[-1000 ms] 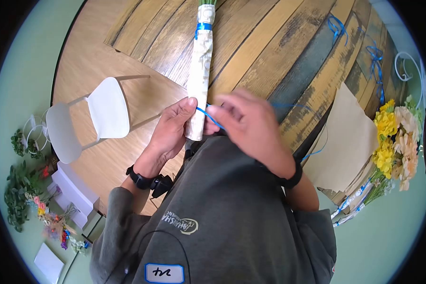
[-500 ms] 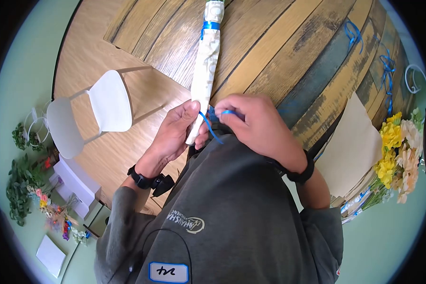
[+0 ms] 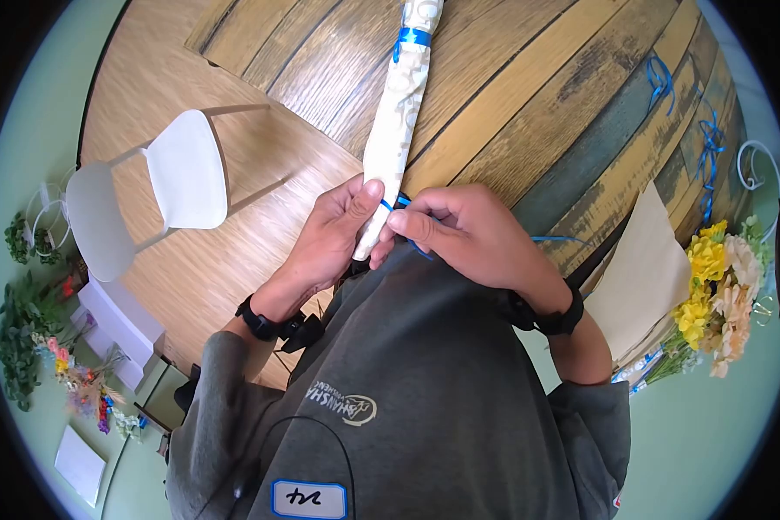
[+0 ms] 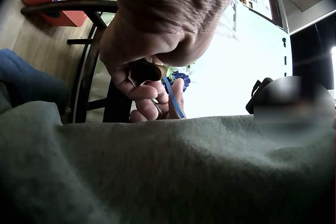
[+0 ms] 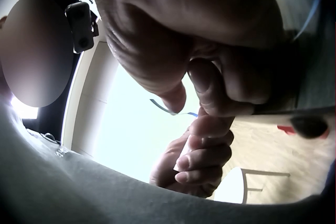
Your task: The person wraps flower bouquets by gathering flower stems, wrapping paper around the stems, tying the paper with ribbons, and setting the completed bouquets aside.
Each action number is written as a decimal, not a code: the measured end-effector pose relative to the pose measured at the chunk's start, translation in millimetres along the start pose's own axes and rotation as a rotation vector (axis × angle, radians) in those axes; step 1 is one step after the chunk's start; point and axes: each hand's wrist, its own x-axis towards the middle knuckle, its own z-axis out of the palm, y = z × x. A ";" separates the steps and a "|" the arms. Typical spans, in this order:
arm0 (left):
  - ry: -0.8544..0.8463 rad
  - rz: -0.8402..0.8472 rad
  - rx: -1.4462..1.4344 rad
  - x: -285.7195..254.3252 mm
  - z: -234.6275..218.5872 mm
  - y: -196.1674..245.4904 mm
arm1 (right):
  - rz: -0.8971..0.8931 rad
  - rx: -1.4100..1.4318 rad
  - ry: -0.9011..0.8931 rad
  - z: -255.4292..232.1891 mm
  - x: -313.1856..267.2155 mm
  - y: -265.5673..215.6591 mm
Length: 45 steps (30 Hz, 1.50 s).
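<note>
A long paper-wrapped bouquet [image 3: 396,130] runs up the head view, cream with a pale print. A blue ribbon band [image 3: 415,36] circles it higher up; its flowers lie outside that view. My left hand [image 3: 325,232] grips the lower end, thumb pressing on top where a second blue ribbon [image 3: 387,205] crosses the paper. Close beside it, my right hand [image 3: 477,236] pinches this ribbon between thumb and forefinger. In the left wrist view the wrap's dark hollow end [image 4: 145,71] shows under the left hand [image 4: 157,24], with the blue ribbon [image 4: 173,99] hanging alongside.
The plank table [image 3: 494,113] bears blue ribbon scraps [image 3: 660,85] to the right. Brown paper sheets [image 3: 641,277] lie near yellow and peach flowers [image 3: 706,295]. A white chair [image 3: 189,169] stands left on the wood floor, with more flowers [image 3: 82,390] beyond.
The bouquet's upper part has swung right in the head view. My right hand has come back in close to the wrap and now pinches the ribbon beside the left thumb; the left hand kept its grip.
</note>
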 end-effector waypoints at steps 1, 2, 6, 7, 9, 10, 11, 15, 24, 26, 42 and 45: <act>0.000 0.000 -0.006 0.0 -0.2 -0.1 | -0.007 0.123 0.001 1.7 1.4 2.7; -0.006 -0.005 -0.007 0.0 -0.2 1.2 | -0.004 0.119 -0.002 2.6 2.1 2.1; -0.002 -0.062 -0.069 -1.0 -3.0 3.4 | 0.050 0.124 0.068 1.7 0.6 -0.1; -0.001 -0.063 -0.073 -0.9 -4.2 3.5 | 0.094 0.006 0.116 0.8 -0.4 -0.9; -0.053 -0.092 -0.118 0.1 -7.5 4.6 | 0.082 -0.012 0.127 1.1 -0.3 -3.1; -0.051 -0.093 -0.120 0.2 -8.5 5.1 | 0.066 -0.029 0.142 1.0 0.1 -4.3; -0.066 -0.103 -0.111 0.3 -9.2 5.4 | 0.068 -0.028 0.141 0.2 0.4 -5.6; -0.134 -0.149 -0.172 0.2 -13.5 9.0 | 0.035 -0.113 0.111 -5.2 0.9 -7.8; -0.138 -0.148 -0.058 3.0 -13.1 9.8 | 0.034 -0.032 0.081 -11.9 3.1 -9.3; -0.158 -0.156 -0.074 3.3 -15.9 9.1 | 0.019 -0.050 0.086 -12.3 3.5 -8.9; -0.193 -0.192 0.018 6.8 -22.6 9.7 | -0.041 -0.127 0.135 -15.4 0.0 -1.2; -0.163 -0.236 -0.061 6.8 -17.0 16.2 | -0.082 -0.141 0.149 -13.3 0.7 4.8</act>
